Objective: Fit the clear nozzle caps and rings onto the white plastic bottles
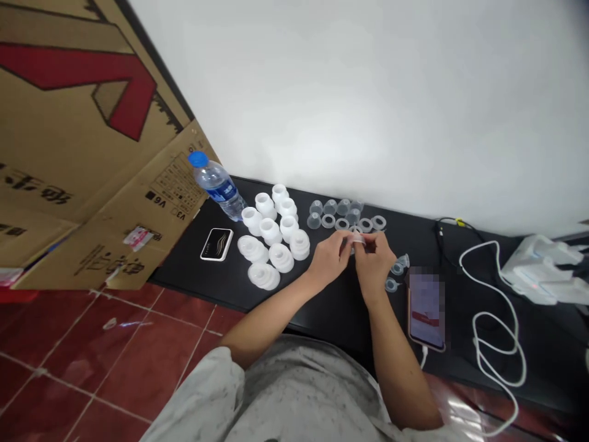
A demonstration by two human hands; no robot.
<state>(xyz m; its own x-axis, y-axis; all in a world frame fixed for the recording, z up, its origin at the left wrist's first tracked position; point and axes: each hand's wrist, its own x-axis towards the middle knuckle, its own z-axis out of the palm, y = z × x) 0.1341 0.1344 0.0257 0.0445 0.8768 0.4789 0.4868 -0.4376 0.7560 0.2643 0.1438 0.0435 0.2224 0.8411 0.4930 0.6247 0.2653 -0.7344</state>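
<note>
**Hands:** Left hand (327, 259) and right hand (375, 264) are close together above the black tabletop (331, 322), with their fingertips meeting. Both appear to pinch a small clear part (358, 240), which the fingers partly hide.

**Held item position:** At the centre of this report's clock, between the fingertips; 12 o'clock points toward the wall (368, 92).

**White silicone cups (270, 232):** About ten, standing in a loose cluster at 9 o'clock, some possibly stacked. The nearest is just beside the left hand.

**Clear cups (329, 207):** About six, grouped at 12 o'clock near the wall.

**Clear rings (365, 224):** About five, lying flat at 12 to 1 o'clock, directly beyond the fingertips.

**Separate clear parts (394, 275):** Two, at 3 to 4 o'clock, just beside the right hand.

**Progress shown:** Parts lie in separate groups; one is in hand. No finished assembly can be identified.

**Edges and room:** The tabletop's near edge runs at 6 o'clock beneath the forearms. A blurred phone (426, 310) lies at 4 o'clock near the right hand. A water bottle (216, 186) and a black-and-white power bank (216, 244) stand beyond the white cups at 9 o'clock. A white cable (524, 368) loops farther out at 3 to 4 o'clock.
</note>
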